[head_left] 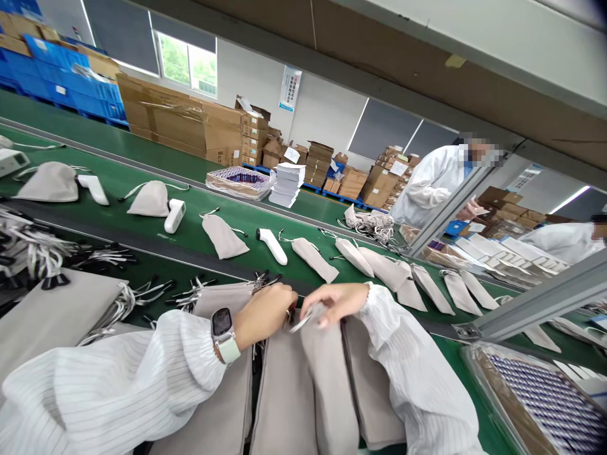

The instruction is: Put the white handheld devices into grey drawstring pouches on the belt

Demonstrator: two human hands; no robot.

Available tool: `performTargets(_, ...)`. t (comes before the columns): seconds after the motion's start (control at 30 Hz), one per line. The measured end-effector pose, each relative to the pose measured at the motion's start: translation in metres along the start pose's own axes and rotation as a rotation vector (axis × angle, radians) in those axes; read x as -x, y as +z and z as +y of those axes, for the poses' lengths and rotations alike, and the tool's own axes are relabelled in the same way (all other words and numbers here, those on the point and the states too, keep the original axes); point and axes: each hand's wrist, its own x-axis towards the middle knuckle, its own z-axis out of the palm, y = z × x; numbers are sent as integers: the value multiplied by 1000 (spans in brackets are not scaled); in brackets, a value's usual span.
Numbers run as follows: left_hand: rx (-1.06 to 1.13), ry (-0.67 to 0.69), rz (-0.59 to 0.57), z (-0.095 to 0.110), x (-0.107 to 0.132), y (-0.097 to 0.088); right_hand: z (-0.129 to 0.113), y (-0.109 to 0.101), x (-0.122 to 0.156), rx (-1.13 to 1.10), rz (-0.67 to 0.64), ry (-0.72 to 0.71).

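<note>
In the middle of the head view, a beige drawstring pouch [329,379] lies over stacks of similar pouches, its mouth raised. My right hand [339,300] closes thumb and fingers on the pouch's top end. Left of it, my left hand [268,313] is closed, its fingertips at the pouch's white cord [302,321]; motion blur softens this spot. Under and beside the held pouch are a flat pouch stack [284,392] and another stack [372,392]. More stacked pouches [71,309] with black-tipped cords are at the left.
A green conveyor belt [156,249] runs behind, carrying pouches and white handheld devices [272,246]. A metal post [531,297] rises on the right, near a box of striped small items [545,392]. An overhead shelf [379,69] crosses above. Two people in white [427,180] stand beyond.
</note>
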Motion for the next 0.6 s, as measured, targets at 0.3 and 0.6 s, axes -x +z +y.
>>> performTargets(0.3,-127,29,-49,11,6,-1,31,-58,-89,582,977,316)
performTargets(0.6,-348,57,-15,40,13,-7,58,-68,-120,513,1055,389)
